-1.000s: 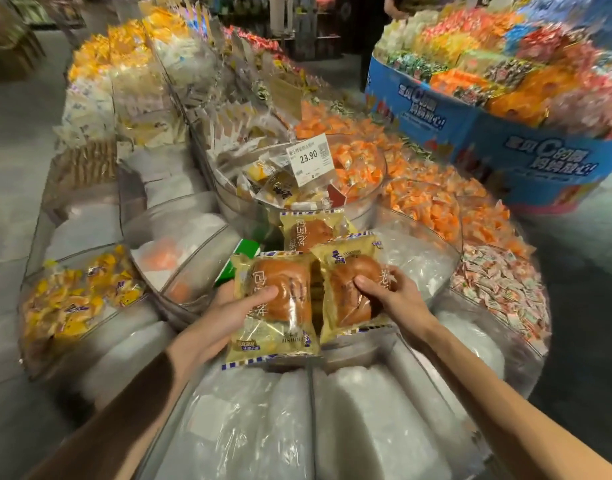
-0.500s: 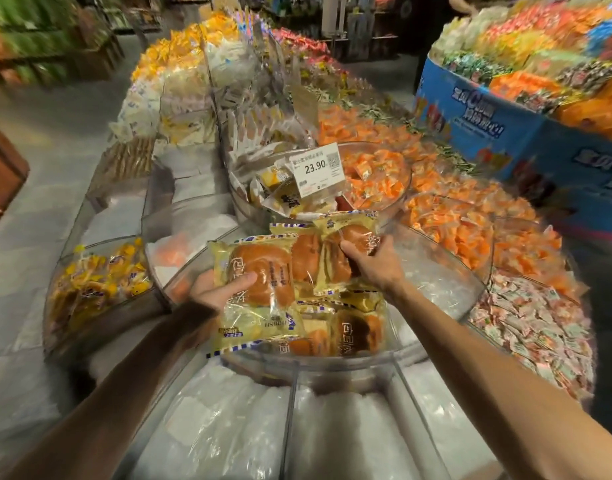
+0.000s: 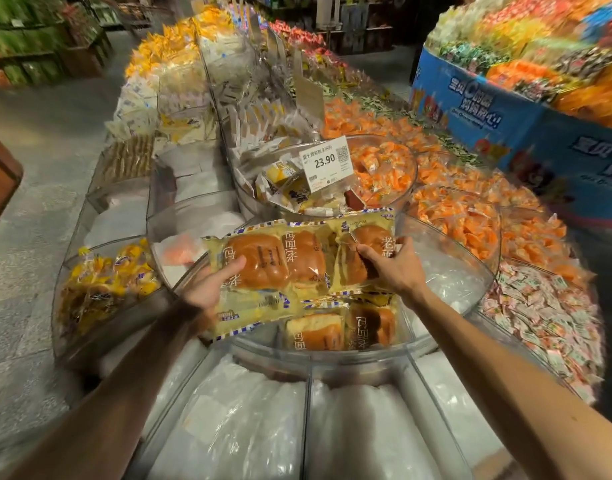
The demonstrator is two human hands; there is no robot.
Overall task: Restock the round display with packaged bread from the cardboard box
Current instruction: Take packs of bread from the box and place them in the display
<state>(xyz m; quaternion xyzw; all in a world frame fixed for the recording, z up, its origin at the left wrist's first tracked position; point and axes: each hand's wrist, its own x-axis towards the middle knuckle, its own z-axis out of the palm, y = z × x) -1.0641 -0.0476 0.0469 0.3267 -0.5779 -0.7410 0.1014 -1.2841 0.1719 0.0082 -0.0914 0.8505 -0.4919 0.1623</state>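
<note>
The left hand point(image 3: 211, 289) grips a bread package point(image 3: 256, 268), thumb across its front and fingers beneath. The right hand point(image 3: 396, 270) pinches a second bread package point(image 3: 367, 244) with curled fingers. Both packages are over the round clear bin point(image 3: 332, 358), side by side. Two more packages point(image 3: 315, 332) lie in the bin below them, at its front wall. A price tag point(image 3: 327, 164) stands behind.

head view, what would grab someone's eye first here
Two hands meet at centre: the left hand holds one bread pack and the right hand pinches a second bread pack over the clear round bin. Just behind stands a white price tag reading 23.90, with heaps of orange packets to its right.
</note>
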